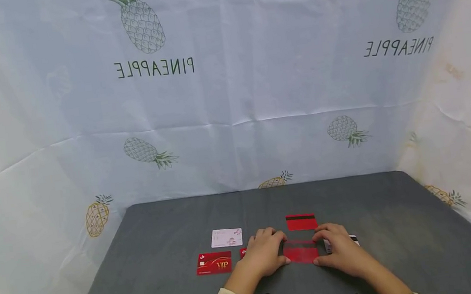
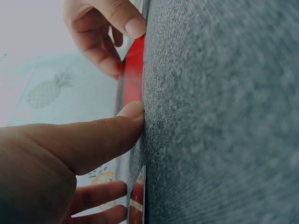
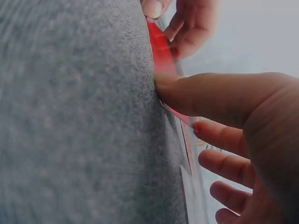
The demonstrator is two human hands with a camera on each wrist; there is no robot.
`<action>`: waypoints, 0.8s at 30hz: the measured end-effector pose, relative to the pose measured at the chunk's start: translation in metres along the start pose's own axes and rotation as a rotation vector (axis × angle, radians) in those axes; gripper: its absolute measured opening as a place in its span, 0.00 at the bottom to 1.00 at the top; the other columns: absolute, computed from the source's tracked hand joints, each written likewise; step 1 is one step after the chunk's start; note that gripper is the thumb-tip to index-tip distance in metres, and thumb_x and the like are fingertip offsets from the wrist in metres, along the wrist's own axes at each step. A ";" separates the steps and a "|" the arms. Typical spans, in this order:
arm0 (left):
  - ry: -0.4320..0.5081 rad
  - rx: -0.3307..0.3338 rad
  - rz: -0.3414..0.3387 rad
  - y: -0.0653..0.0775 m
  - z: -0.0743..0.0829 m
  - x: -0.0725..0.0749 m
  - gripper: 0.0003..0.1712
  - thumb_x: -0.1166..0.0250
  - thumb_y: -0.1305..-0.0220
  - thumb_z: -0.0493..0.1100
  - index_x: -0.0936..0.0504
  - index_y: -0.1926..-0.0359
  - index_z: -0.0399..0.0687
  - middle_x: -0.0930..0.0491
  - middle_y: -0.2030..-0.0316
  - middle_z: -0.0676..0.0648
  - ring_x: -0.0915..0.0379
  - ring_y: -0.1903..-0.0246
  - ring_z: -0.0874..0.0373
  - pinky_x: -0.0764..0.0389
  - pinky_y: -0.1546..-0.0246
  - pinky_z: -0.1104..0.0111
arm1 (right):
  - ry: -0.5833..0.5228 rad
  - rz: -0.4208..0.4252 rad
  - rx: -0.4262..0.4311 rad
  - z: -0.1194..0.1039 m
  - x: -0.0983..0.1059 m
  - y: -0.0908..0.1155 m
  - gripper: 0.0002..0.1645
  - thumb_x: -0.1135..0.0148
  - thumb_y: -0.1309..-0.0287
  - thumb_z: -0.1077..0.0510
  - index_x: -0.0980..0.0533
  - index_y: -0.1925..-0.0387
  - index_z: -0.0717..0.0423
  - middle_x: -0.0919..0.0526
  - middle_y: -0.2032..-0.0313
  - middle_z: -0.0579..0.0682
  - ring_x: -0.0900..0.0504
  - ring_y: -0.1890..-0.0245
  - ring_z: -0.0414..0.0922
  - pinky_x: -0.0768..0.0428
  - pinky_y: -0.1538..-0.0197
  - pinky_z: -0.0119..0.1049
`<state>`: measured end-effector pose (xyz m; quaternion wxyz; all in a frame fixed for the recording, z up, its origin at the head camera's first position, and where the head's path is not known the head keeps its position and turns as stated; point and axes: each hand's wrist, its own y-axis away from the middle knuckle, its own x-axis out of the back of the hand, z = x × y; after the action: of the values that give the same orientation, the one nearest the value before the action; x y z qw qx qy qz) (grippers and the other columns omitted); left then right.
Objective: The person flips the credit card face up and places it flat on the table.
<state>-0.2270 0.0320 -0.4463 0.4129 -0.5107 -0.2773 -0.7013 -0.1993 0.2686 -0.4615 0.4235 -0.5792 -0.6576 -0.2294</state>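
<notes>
A red card with a dark stripe point(image 1: 300, 251) lies between the two hands, low over the grey table; it looks blurred. At its left end, the left hand point(image 1: 264, 252) holds it, with the thumb point(image 2: 131, 111) on the near edge. From the other end the right hand point(image 1: 339, 248) pinches it between thumb point(image 3: 170, 88) and index finger, the other fingers spread. Partly covered by the left hand is another red card point(image 1: 242, 252). Beneath the right hand, a pale card with a black stripe point(image 1: 355, 239) shows only in part.
Left of the hands lie a red VIP card point(image 1: 208, 265) and, behind it, a pink card point(image 1: 222, 238). A red card with a black stripe point(image 1: 301, 223) lies farther back. The grey table point(image 1: 154, 277) meets a white pineapple-print cloth point(image 1: 228, 93) behind and at both sides.
</notes>
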 end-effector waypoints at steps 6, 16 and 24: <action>0.006 0.006 0.025 0.000 0.000 0.001 0.27 0.26 0.47 0.57 0.21 0.46 0.61 0.24 0.47 0.51 0.31 0.44 0.53 0.28 0.45 0.52 | 0.027 0.028 0.018 -0.005 -0.001 -0.003 0.30 0.17 0.66 0.52 0.20 0.57 0.52 0.20 0.63 0.41 0.26 0.51 0.50 0.38 0.37 0.63; -0.024 0.006 0.035 0.002 0.003 0.000 0.26 0.25 0.47 0.56 0.20 0.48 0.58 0.23 0.46 0.50 0.31 0.43 0.52 0.28 0.46 0.50 | 0.022 0.031 0.056 -0.009 -0.004 -0.002 0.37 0.18 0.69 0.58 0.20 0.49 0.60 0.23 0.66 0.40 0.25 0.53 0.49 0.51 0.34 0.72; 0.012 -0.004 0.032 -0.001 0.000 0.000 0.30 0.24 0.50 0.58 0.22 0.46 0.58 0.24 0.47 0.52 0.31 0.45 0.53 0.28 0.48 0.50 | 0.011 0.043 0.040 -0.007 -0.003 -0.003 0.33 0.18 0.67 0.58 0.19 0.52 0.56 0.22 0.66 0.41 0.26 0.55 0.47 0.48 0.33 0.67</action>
<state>-0.2276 0.0327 -0.4459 0.4246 -0.5118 -0.2651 -0.6982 -0.2005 0.2603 -0.4592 0.4433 -0.5834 -0.6472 -0.2102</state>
